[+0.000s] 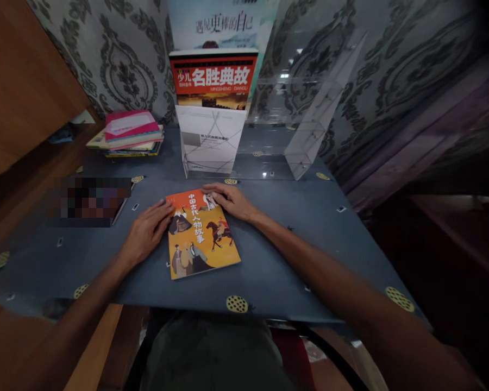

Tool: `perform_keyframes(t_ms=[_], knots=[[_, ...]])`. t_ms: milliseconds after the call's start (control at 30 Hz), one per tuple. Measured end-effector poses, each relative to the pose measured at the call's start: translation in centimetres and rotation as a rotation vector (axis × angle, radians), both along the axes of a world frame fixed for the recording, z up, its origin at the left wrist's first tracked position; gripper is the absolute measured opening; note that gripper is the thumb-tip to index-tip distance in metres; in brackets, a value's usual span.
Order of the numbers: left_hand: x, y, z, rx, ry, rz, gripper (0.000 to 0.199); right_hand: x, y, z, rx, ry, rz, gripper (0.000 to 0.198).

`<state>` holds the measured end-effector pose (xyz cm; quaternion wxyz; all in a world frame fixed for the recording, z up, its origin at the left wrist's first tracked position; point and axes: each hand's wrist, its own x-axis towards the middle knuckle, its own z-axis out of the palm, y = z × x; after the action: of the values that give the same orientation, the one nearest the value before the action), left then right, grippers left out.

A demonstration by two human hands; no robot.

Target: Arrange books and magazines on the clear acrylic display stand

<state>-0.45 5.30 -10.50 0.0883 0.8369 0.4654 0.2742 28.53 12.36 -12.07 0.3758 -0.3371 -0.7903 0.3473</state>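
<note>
An orange and yellow book with white Chinese characters and painted figures lies closed and slightly turned on the table. My left hand rests at its left edge, fingers stretched out and the tips touching the cover's upper left side. Over the top right corner lies my right hand, its fingers extended along the upper edge. Neither hand lifts the book; it lies flat on the cloth.
Behind the book stands a clear acrylic rack. Its left side holds a white booklet, a red book and a pale blue book. A book stack sits back left. A blurred-out item lies left on the blue tablecloth.
</note>
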Motion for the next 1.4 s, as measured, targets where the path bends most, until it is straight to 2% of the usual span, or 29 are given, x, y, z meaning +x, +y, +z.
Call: perform_keyframes(t_ms=[200,300,400,500,700,833,1100,1200,1400], knots=[[0.2,-3.5,0.8,0.038,-0.005,-0.089,0.031,0.0,0.0,-0.1,-0.018,0.019,-0.001,0.037],[0.3,-4.2,1.3,0.031,0.017,-0.121,0.03,0.0,0.1,-0.1,-0.006,0.034,0.001,0.039],[0.6,-3.5,1.3,0.018,0.047,-0.133,0.032,0.0,0.3,-0.2,-0.014,0.069,0.002,0.043],[1.4,-1.5,1.1,-0.002,0.096,-0.154,0.038,0.0,0.4,-0.1,-0.057,0.112,0.0,0.05],[4.5,3.5,1.0,-0.029,0.124,-0.213,0.043,-0.1,0.0,0.2,-0.121,0.191,0.009,0.056],[6.6,5.1,1.4,-0.043,0.17,-0.257,0.041,-0.1,0.1,0.3,-0.115,0.215,0.011,0.059],[7.8,4.5,1.6,0.066,0.218,-0.281,0.038,-0.1,0.2,0.4,-0.12,0.227,0.003,0.062],[8.0,3.7,1.6,0.084,0.197,-0.361,0.038,-0.1,0.2,0.4,-0.121,0.228,-0.005,0.064],[8.9,1.5,1.9,0.018,0.235,-0.505,0.043,-0.3,0.1,0.3,-0.178,0.282,-0.004,0.065]])
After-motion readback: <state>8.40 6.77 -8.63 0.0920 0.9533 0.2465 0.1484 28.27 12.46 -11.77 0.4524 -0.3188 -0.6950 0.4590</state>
